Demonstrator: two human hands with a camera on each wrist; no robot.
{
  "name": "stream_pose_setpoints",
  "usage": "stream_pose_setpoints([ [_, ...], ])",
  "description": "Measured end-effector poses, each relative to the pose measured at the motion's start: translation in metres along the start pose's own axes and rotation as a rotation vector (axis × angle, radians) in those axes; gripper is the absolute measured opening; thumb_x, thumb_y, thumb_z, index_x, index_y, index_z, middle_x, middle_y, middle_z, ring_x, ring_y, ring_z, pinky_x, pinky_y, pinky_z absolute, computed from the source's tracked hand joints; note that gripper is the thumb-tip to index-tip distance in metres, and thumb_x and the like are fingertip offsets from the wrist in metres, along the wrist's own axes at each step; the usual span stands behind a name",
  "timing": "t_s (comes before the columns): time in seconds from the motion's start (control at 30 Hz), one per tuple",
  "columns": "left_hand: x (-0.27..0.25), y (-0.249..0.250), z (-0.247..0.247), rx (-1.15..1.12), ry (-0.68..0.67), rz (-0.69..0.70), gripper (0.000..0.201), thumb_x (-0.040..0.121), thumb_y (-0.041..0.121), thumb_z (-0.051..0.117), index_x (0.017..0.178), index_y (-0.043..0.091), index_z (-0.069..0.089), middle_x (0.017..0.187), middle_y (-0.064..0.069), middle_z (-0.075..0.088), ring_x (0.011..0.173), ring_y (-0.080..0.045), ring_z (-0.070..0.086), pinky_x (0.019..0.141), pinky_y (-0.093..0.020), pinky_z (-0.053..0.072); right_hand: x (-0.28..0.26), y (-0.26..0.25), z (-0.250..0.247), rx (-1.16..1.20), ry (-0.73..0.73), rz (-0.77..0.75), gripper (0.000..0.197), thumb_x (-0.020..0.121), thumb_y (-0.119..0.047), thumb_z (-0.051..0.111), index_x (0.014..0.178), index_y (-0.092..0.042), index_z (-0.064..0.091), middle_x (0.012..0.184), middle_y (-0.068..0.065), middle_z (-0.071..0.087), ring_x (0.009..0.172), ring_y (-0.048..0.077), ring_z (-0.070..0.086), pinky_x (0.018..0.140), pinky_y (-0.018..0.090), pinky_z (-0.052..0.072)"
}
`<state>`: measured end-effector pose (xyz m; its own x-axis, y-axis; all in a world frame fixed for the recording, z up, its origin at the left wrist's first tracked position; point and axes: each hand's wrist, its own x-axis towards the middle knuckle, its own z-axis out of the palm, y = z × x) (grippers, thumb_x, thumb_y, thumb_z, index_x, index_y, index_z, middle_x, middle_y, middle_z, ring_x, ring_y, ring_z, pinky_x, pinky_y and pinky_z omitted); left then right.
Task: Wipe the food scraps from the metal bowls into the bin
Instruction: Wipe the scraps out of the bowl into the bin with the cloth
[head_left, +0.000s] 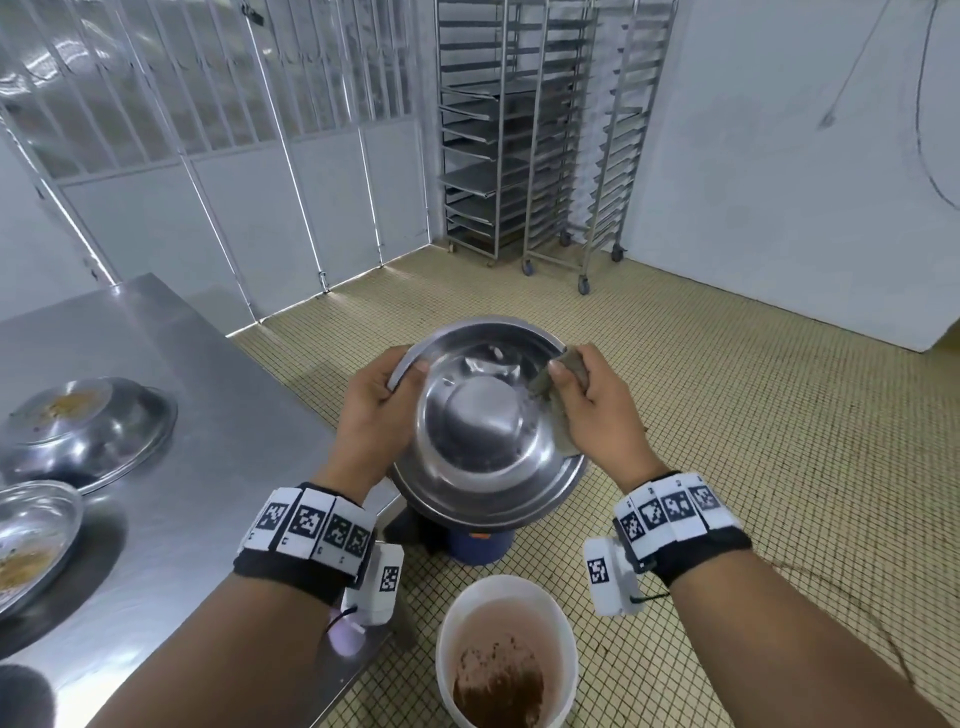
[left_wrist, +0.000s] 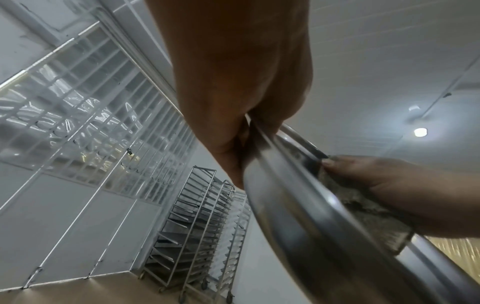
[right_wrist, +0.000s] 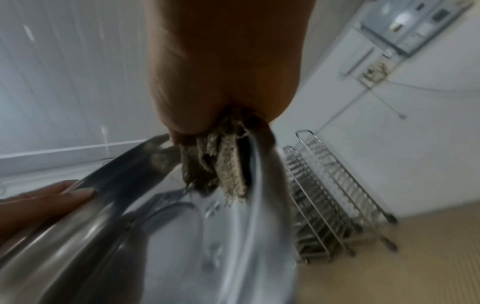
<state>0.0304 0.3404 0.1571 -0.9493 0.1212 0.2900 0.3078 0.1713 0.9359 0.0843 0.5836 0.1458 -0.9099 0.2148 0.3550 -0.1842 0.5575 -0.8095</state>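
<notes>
The person holds a metal bowl (head_left: 485, 436) in the air above the tiled floor (head_left: 727, 415), just beside the corner of the steel table (head_left: 171, 415). The left hand (head_left: 371, 410) grips the bowl's left rim, thumb curled over the edge onto the inner face and the fingers hidden behind the wall. The right hand (head_left: 592, 410) holds a folded grey-brown cloth (head_left: 563, 376) pinched between thumb and fingers and pressed against the right rim; the lower part of the cloth hangs inside the bowl. In the right wrist view the cloth (right_wrist: 221, 164) is blurred and its weave is hard to make out; the bowl (right_wrist: 182, 236) there shows only as streaked reflections. The bowl's interior appears free of scraps, though glare masks part of it. Directly below the bowl stands a blue container (head_left: 480, 545), mostly covered by the bowl, so its contents cannot be told. Nearer the person, a white bucket (head_left: 506, 649) on the floor holds pinkish liquid with brown residue; its lower edge is cut off by the frame. On the table at the left edge lie two more metal bowls: one (head_left: 88, 431) with yellowish scraps, and another (head_left: 31, 540) partly cropped, also soiled. Wheeled tray racks (head_left: 530, 130) stand against the far wall.
</notes>
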Motion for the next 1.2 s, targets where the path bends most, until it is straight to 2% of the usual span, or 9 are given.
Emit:
stream_pose_setpoints([
  [0.1, -0.001, -0.001, 0.001, -0.011, -0.023, -0.02, 0.018, 0.106, 0.023, 0.057, 0.106, 0.023, 0.075, 0.073, 0.0, 0.071, 0.061, -0.012, 0.066, 0.054, -0.023, 0.052, -0.006, 0.011, 0.008, -0.018, 0.052, 0.051, 0.021, 0.106, -0.041, 0.048, 0.104, -0.021, 0.054, 0.074, -0.006, 0.064, 0.061, -0.003, 0.063, 0.056, 0.021, 0.05],
  [0.33, -0.003, -0.001, 0.011, 0.044, -0.08, 0.006, 0.018, 0.107, 0.024, 0.055, 0.103, 0.023, 0.073, 0.068, 0.011, 0.067, 0.057, -0.003, 0.06, 0.053, -0.015, 0.046, 0.016, 0.007, -0.006, -0.226, 0.05, -0.135, 0.022, 0.105, -0.045, 0.049, 0.103, -0.024, 0.053, 0.068, -0.005, 0.064, 0.051, 0.01, 0.062, 0.046, 0.025, 0.049],
  [0.5, 0.001, -0.005, 0.003, -0.028, 0.047, -0.027, 0.018, 0.105, 0.022, 0.059, 0.098, 0.027, 0.075, 0.075, 0.003, 0.072, 0.064, -0.016, 0.067, 0.057, -0.027, 0.054, -0.007, 0.015, 0.013, 0.026, 0.12, 0.052, 0.022, 0.106, -0.042, 0.049, 0.109, -0.022, 0.056, 0.083, -0.006, 0.068, 0.07, -0.001, 0.065, 0.061, 0.016, 0.052],
  [0.6, 0.0, -0.008, 0.003, -0.003, 0.042, -0.027, 0.017, 0.106, 0.025, 0.058, 0.102, 0.026, 0.074, 0.08, -0.003, 0.073, 0.07, -0.03, 0.071, 0.06, -0.039, 0.059, -0.006, 0.013, 0.013, 0.002, 0.111, 0.065, 0.021, 0.106, -0.041, 0.048, 0.104, -0.021, 0.054, 0.079, -0.007, 0.065, 0.066, -0.003, 0.063, 0.057, 0.017, 0.048],
  [0.7, -0.001, -0.007, 0.005, 0.051, -0.03, -0.012, 0.018, 0.107, 0.026, 0.056, 0.103, 0.028, 0.073, 0.075, 0.003, 0.072, 0.063, -0.015, 0.066, 0.056, -0.024, 0.053, 0.01, 0.002, -0.003, -0.111, -0.01, -0.029, 0.017, 0.106, -0.041, 0.048, 0.102, -0.024, 0.052, 0.074, -0.003, 0.067, 0.057, 0.005, 0.066, 0.048, 0.02, 0.049],
  [0.8, -0.002, -0.005, 0.006, 0.056, -0.077, -0.003, 0.019, 0.107, 0.026, 0.056, 0.1, 0.028, 0.073, 0.075, 0.001, 0.071, 0.063, -0.016, 0.065, 0.057, -0.024, 0.053, 0.021, -0.008, -0.013, -0.209, -0.093, -0.086, 0.016, 0.105, -0.044, 0.05, 0.101, -0.028, 0.052, 0.076, -0.005, 0.068, 0.059, 0.006, 0.065, 0.05, 0.018, 0.05],
  [1.03, -0.005, -0.011, 0.003, -0.132, 0.156, -0.056, 0.02, 0.104, 0.02, 0.06, 0.089, 0.023, 0.073, 0.073, 0.0, 0.069, 0.064, -0.016, 0.065, 0.056, -0.03, 0.053, -0.006, 0.003, 0.014, 0.14, 0.087, 0.121, 0.014, 0.106, -0.036, 0.051, 0.102, -0.024, 0.057, 0.084, -0.009, 0.065, 0.071, -0.006, 0.062, 0.066, 0.021, 0.05],
  [1.1, -0.005, -0.014, 0.004, -0.099, 0.143, -0.042, 0.017, 0.105, 0.023, 0.058, 0.096, 0.024, 0.072, 0.08, -0.003, 0.071, 0.069, -0.02, 0.067, 0.062, -0.038, 0.056, -0.005, 0.006, 0.015, 0.117, 0.096, 0.138, 0.015, 0.106, -0.036, 0.05, 0.098, -0.026, 0.055, 0.081, -0.007, 0.063, 0.067, -0.006, 0.06, 0.065, 0.024, 0.049],
  [1.2, -0.001, -0.014, -0.002, 0.113, 0.009, 0.013, 0.012, 0.106, 0.032, 0.056, 0.107, 0.027, 0.066, 0.086, 0.005, 0.07, 0.072, -0.01, 0.068, 0.064, -0.031, 0.055, 0.003, 0.005, 0.004, 0.037, 0.073, 0.085, 0.015, 0.107, -0.038, 0.049, 0.103, -0.024, 0.056, 0.082, -0.005, 0.067, 0.069, 0.0, 0.065, 0.063, 0.029, 0.056],
])
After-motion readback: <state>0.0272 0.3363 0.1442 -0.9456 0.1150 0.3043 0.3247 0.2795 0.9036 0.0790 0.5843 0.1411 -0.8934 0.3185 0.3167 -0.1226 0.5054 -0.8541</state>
